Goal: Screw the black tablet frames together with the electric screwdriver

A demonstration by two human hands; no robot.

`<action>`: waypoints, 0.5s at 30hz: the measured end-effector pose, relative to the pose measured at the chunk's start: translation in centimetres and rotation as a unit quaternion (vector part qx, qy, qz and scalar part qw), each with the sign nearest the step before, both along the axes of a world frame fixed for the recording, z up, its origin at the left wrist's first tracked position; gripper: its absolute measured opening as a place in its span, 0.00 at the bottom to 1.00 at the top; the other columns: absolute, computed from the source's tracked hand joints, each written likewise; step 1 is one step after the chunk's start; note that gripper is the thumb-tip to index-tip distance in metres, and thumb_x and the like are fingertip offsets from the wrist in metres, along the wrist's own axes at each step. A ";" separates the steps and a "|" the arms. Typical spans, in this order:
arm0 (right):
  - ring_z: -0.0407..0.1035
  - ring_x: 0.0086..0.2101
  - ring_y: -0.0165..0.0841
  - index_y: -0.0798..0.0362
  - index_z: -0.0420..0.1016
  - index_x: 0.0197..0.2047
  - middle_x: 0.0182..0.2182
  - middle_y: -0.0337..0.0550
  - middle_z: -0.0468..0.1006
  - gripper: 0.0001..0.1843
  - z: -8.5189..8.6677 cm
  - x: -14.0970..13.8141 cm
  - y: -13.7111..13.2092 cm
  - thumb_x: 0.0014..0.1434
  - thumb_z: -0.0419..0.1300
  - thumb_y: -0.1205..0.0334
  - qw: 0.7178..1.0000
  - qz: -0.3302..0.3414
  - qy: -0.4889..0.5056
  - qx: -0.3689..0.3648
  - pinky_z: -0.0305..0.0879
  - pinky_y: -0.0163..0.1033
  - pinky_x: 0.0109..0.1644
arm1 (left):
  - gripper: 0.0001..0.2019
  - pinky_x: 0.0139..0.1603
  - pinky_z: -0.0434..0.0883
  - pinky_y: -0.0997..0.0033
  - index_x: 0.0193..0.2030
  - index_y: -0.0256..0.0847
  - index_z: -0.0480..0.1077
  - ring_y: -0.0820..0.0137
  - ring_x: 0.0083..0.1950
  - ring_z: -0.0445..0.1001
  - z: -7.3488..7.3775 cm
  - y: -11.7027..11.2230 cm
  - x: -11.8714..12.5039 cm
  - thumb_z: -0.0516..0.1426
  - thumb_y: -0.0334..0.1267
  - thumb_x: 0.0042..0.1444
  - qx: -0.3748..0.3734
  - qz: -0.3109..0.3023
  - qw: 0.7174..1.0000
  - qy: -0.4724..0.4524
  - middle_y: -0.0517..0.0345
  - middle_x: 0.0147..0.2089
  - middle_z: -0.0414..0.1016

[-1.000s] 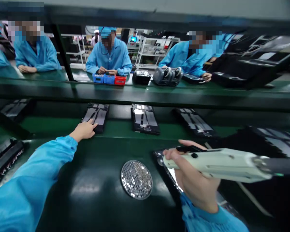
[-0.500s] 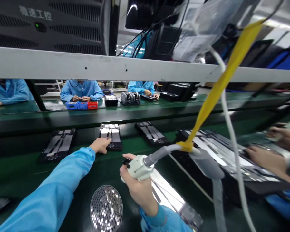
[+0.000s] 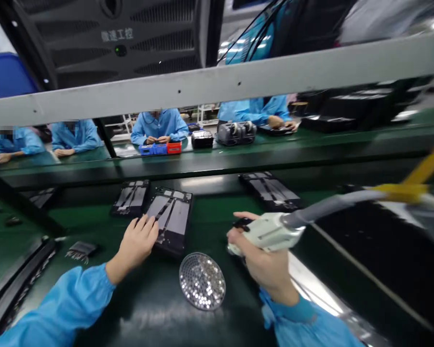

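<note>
My left hand [image 3: 137,241] rests with its fingers flat on the near left corner of a dark open device panel [image 3: 171,218], which lies tilted between the conveyor belt and my side of the bench. My right hand [image 3: 262,258] is wrapped round a pale electric screwdriver [image 3: 265,233] whose grey hose [image 3: 332,205] runs off to the right under a yellow strap [image 3: 417,185]. Between my hands a round perforated screw tray [image 3: 202,280] lies on the dark green bench.
Two more dark panels [image 3: 130,197] [image 3: 269,189] lie on the belt. A small black comb-like part [image 3: 80,249] sits at the left. A grey rail [image 3: 217,82] crosses overhead. People in blue coats [image 3: 159,126] work at the far bench beside small coloured bins [image 3: 159,148].
My left hand has drawn the panel off the belt toward me, close to the screw tray. My right hand with the screwdriver has shifted right. My view has swung left.
</note>
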State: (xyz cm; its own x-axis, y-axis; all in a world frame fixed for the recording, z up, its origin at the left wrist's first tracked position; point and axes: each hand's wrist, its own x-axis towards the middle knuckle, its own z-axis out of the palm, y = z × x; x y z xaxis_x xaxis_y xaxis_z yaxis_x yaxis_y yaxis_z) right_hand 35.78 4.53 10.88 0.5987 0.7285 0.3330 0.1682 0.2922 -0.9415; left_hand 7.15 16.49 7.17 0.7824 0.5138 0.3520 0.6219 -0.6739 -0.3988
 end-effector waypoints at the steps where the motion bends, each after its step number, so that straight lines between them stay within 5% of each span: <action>1: 0.71 0.24 0.31 0.51 0.78 0.45 0.25 0.37 0.76 0.19 0.0 0.0 -0.1 0.49 0.70 0.56 1.000 -0.007 -0.003 0.003 0.71 0.36 0.28 | 0.22 0.60 0.70 0.47 0.61 0.35 0.72 0.49 0.65 0.70 -0.3 -2.3 -1.9 0.52 0.25 0.60 0.012 0.003 1.000 -0.003 0.39 0.63 0.73; 6: 0.74 0.27 0.32 0.48 0.78 0.45 0.27 0.37 0.78 0.19 -0.7 0.3 -0.4 0.50 0.71 0.57 1.000 0.007 -0.020 0.008 0.73 0.37 0.32 | 0.21 0.58 0.70 0.50 0.55 0.37 0.76 0.51 0.59 0.76 -1.8 -13.2 -7.6 0.51 0.28 0.58 0.040 0.033 0.998 -0.024 0.44 0.59 0.78; 9: 0.74 0.27 0.33 0.48 0.78 0.46 0.28 0.38 0.79 0.20 -0.9 0.3 -0.3 0.49 0.72 0.57 1.000 0.000 -0.024 -0.005 0.74 0.39 0.32 | 0.19 0.58 0.72 0.52 0.57 0.47 0.76 0.53 0.57 0.78 -2.3 -16.3 -8.5 0.55 0.41 0.59 -0.032 0.011 0.999 -0.016 0.53 0.57 0.79; 12: 0.70 0.24 0.32 0.49 0.77 0.43 0.26 0.36 0.76 0.18 -0.5 -0.4 -0.2 0.48 0.71 0.58 0.999 0.022 0.021 -0.015 0.70 0.39 0.28 | 0.20 0.57 0.75 0.56 0.57 0.56 0.75 0.58 0.53 0.80 -2.1 -14.0 -10.6 0.58 0.49 0.57 -0.114 -0.051 0.992 -0.013 0.58 0.55 0.81; 15: 0.68 0.22 0.33 0.46 0.74 0.43 0.23 0.34 0.73 0.15 -0.1 -1.1 0.2 0.51 0.66 0.56 0.997 0.072 0.033 -0.016 0.68 0.40 0.25 | 0.18 0.53 0.77 0.56 0.53 0.57 0.78 0.55 0.53 0.80 -2.9 -6.6 -14.5 0.55 0.42 0.58 -0.053 0.009 0.991 -0.125 0.56 0.53 0.82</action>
State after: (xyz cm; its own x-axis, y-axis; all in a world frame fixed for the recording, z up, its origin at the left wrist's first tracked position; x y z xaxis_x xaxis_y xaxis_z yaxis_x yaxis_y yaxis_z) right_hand 34.68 4.75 10.74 0.5063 0.8185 0.2714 0.0634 0.2785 -0.9583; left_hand -7.32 9.86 4.24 0.6674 0.5714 0.4776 0.7052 -0.6911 -0.1585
